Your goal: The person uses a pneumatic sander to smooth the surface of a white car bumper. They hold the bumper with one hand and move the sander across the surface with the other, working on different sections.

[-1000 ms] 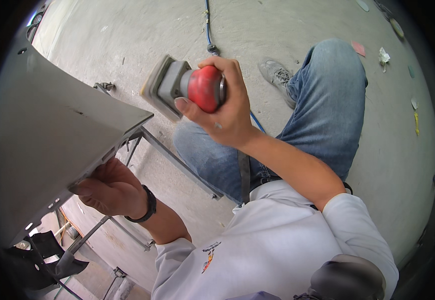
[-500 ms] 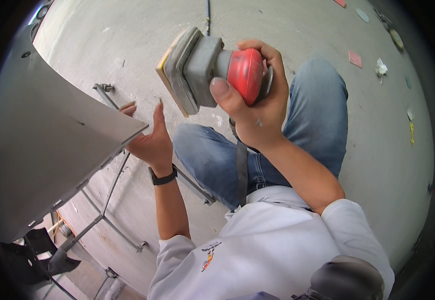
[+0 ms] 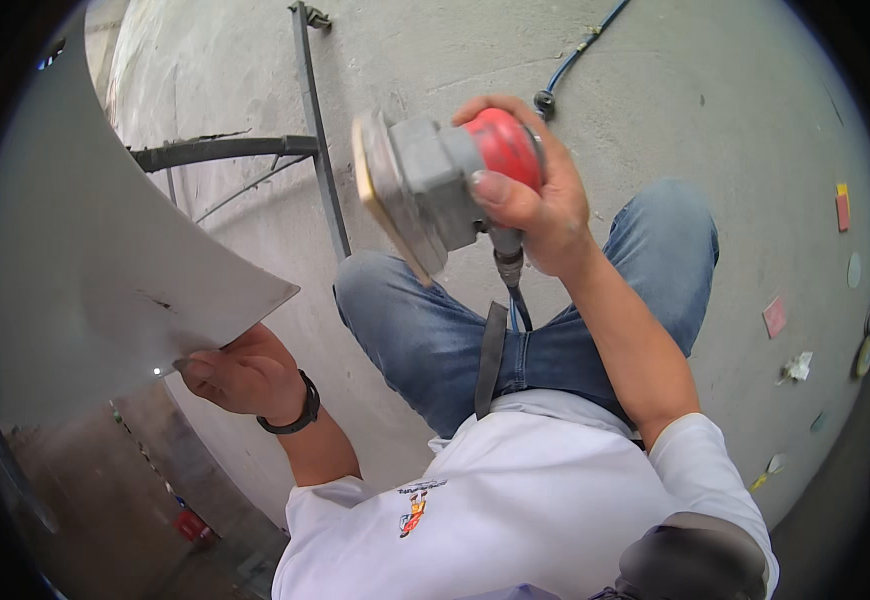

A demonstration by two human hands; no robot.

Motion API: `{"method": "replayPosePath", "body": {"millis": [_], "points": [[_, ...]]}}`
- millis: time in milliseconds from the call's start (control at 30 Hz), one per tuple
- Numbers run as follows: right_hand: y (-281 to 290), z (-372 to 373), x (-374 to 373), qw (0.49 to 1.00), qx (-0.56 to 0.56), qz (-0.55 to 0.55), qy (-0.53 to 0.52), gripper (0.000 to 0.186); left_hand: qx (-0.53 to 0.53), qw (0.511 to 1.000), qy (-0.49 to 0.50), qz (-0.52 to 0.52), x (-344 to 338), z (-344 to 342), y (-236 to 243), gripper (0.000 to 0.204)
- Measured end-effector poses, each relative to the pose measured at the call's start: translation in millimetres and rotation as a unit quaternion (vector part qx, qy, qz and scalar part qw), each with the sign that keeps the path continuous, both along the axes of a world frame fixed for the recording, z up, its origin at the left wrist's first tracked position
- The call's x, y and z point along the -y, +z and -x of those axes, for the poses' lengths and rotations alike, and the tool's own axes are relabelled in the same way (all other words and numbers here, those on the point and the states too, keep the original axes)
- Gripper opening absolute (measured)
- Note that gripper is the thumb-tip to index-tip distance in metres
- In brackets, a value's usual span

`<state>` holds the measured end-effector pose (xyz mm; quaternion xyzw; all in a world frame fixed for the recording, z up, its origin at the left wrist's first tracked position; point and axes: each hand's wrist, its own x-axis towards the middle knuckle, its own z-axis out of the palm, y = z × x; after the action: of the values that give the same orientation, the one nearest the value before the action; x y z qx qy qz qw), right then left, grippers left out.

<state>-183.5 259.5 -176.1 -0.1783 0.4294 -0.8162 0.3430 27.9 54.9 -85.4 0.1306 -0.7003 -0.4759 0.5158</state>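
A large curved grey panel (image 3: 105,260) fills the left side, a small dark mark showing near its pointed corner. My left hand (image 3: 250,375) pinches the panel's lower edge, thumb on the face towards me and the other fingers partly hidden behind. In the air right of the panel, a sander (image 3: 440,185) with a grey body, red top and flat pale pad is gripped by my right hand (image 3: 550,215). Its pad is turned towards the panel without touching it. A hose fitting (image 3: 508,265) hangs below the sander.
Behind the panel stands a metal stand (image 3: 320,150). A blue hose (image 3: 570,65) runs over the concrete floor. A pink pad (image 3: 775,317), crumpled white paper (image 3: 798,367) and other scraps lie at right. My bent knees (image 3: 665,250) are below the sander.
My left hand has gone from spread fingers by the panel's corner to gripping its lower edge. The sander has tilted and sits slightly further right and lower in view. The whole view has shifted.
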Motion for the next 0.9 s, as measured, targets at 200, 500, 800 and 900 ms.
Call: {"method": "replayPosePath", "body": {"millis": [200,500,800,900], "points": [[-17,35,99,0.97,-0.036,0.035,0.238,0.056,0.061,0.992,0.048,-0.103,2,19,18,0.035],[-10,40,132,0.934,0.069,0.098,0.337,0.059,0.099,0.99,0.054,-0.085,2,30,22,0.032],[9,61,162,0.941,0.099,0.167,0.279,0.041,0.119,0.986,0.047,-0.105,-3,42,22,0.033],[-8,52,146,0.953,-0.013,0.096,0.286,0.057,0.107,0.986,0.081,-0.095,-2,38,22,0.033]]}}
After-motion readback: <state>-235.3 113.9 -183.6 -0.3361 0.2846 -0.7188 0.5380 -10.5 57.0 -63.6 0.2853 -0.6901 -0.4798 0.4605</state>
